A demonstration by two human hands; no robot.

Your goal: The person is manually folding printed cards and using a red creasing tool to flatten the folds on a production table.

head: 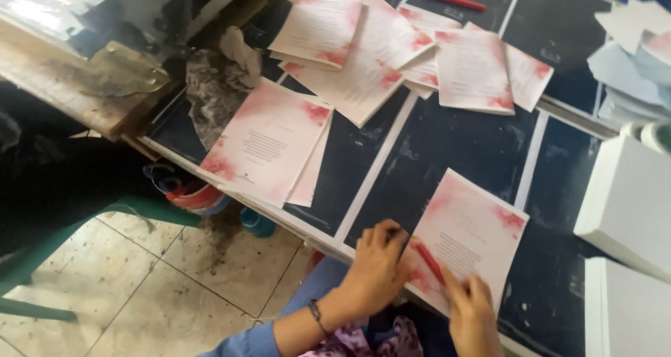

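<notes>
Pink-and-white printed booklet [470,239] is lying at the near edge of the dark worktop [447,144], its lower left corner hanging just over the rim toward the person. The left hand [377,266] is pressing down on that left edge, fingers [381,237] curled over it and pinning it flat rather than lifting it. The right hand [472,308] is gripping a red stick-like tool [429,260], probably a pen or folding stick, and is laying it along the booklet's left margin; its fingers are closing around the tool's lower end.

To do this well, I judge the left hand should be bearing down close beside the tool so the cover is not sliding, while the right is running the stick in one even stroke along the spine edge, keeping it parallel to that edge. The overhang is a risk: too much pressure there could be tipping or creasing the corner.

Similar pink booklets [268,147] are lying spread farther back, a second red stick [453,0] beyond them, and white stacks [625,203] at the right.
</notes>
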